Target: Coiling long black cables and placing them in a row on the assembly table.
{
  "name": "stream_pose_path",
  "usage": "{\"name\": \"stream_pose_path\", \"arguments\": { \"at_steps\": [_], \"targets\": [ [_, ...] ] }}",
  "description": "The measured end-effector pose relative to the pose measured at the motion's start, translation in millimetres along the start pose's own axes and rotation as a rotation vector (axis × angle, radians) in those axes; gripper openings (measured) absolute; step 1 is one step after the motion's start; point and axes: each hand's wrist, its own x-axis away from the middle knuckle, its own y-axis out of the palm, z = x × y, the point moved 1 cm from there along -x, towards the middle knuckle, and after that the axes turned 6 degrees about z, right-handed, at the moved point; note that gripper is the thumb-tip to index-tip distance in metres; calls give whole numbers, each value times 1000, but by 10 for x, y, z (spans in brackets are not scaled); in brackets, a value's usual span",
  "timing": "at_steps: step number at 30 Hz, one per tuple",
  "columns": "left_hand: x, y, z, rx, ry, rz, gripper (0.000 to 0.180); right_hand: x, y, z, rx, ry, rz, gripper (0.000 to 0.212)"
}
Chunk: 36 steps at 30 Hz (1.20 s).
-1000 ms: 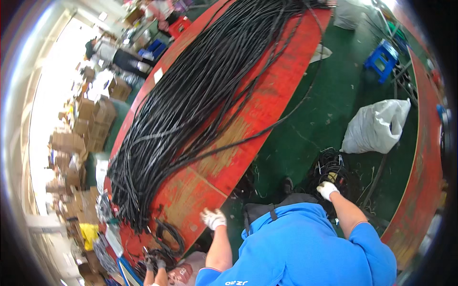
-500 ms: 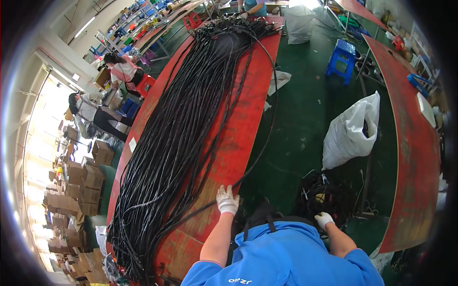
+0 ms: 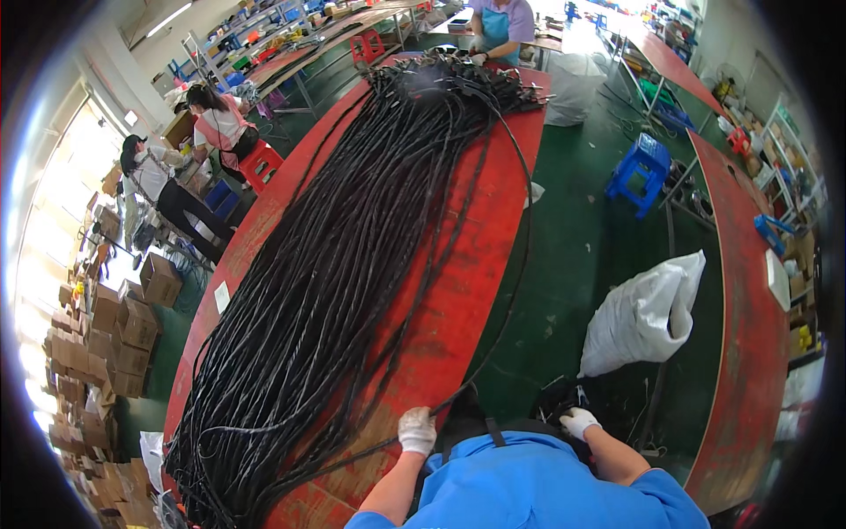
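Item: black cable [image 3: 520,291], looping off the bundle [image 3: 352,264] on red table [image 3: 458,309]. We're gripping it w/ left hand [image 3: 416,430], closed on it; right hand [image 3: 577,421] closed at dark cable pile [image 3: 564,401], grip unclear. Risk: we're likely snagging the bundle, dragging strands off the table edge.

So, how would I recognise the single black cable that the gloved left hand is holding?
Find the long red table covered by a thick bundle of black cables. At its near end, the white-gloved left hand grips one black cable. Unlike its neighbours lying in the bundle, this one runs alone, curving in a wide arc along the table's right edge toward the far end.
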Motion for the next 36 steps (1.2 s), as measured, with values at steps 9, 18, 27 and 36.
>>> {"name": "stream_pose_path", "arguments": {
  "at_steps": [9, 18, 27, 36],
  "targets": [
    [-1171, -1160, -1354, -274, -509, 728, 25, -807, -1005, -1675, -127, -275, 170, 46],
    [-2112, -722, -963, -439, -915, 591, 40, -1630, -1757, -1007, -194, -92, 161, 49],
    [-3563, 367, 1235, -199, -705, 448, 44, -2932, -2462, 743, -139, 221, 151, 46],
    [-5202, 1054, 2596, -22, -261, 368, 41, -4182, -3955, 18, -153, -48, 235, 48]
  ]
}}
